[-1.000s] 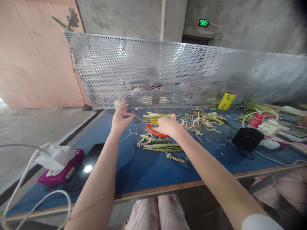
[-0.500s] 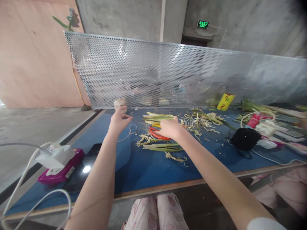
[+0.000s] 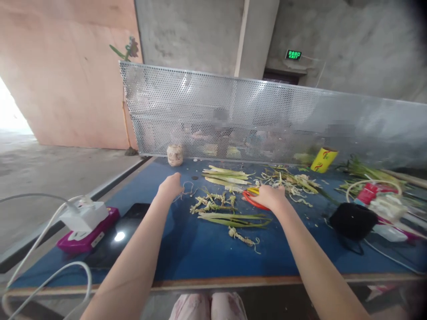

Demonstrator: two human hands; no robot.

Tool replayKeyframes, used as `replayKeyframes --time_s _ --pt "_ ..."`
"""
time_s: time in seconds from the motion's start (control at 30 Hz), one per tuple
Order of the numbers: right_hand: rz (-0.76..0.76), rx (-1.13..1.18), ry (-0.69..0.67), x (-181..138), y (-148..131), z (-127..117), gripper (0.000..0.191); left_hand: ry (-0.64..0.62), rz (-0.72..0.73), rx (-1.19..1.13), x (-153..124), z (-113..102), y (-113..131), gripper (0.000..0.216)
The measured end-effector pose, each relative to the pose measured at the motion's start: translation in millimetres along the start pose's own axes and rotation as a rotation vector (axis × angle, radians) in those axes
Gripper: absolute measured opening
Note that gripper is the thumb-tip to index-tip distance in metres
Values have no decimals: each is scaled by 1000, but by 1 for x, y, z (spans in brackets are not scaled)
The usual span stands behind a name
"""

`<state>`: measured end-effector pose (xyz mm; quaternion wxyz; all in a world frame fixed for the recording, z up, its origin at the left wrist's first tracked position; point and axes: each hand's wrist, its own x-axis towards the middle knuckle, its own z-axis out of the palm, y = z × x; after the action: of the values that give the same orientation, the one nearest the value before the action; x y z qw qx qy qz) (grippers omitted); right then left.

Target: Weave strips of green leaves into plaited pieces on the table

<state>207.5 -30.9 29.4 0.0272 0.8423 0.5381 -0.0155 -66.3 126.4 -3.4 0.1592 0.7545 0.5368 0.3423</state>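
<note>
My right hand (image 3: 272,196) is closed over a tool with curved red and yellow handles (image 3: 255,201); its working end is hidden. At the left, my left hand (image 3: 171,186) has its fingers pinched together at a thin pale string (image 3: 187,192) lying loosely on the blue table. Between the hands lie pale green-white stalks (image 3: 227,174). Nearer to me is a row of knotted root ends (image 3: 213,202), with green stalks (image 3: 235,219) in front. A single rooted piece (image 3: 243,237) lies closest to me.
A whitish roll (image 3: 175,155) and a yellow tube (image 3: 324,160) stand along the perforated metal screen (image 3: 207,98). Peelings (image 3: 293,181) litter the back right. A phone (image 3: 123,235) and purple power strip (image 3: 87,235) lie left, a black pouch (image 3: 353,221) right.
My right hand has shifted right with the red-and-yellow tool, uncovering the stalks and roots. My left hand has come down from near the whitish roll to the string, its fingers closing. The view has shifted.
</note>
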Motion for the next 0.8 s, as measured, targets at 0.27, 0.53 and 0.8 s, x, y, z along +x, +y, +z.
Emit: replayKeyframes --time_s 0.27,0.53,0.8 --pt "62 43 -43 16 35 27 47 -79 -115 304 -4 3 0 30" --pt "74 93 -107 19 39 38 37 -44 -88 373 -1 -15 10 42" --pt "55 160 -5 19 42 42 49 -100 -46 445 -9 -35 41 57"
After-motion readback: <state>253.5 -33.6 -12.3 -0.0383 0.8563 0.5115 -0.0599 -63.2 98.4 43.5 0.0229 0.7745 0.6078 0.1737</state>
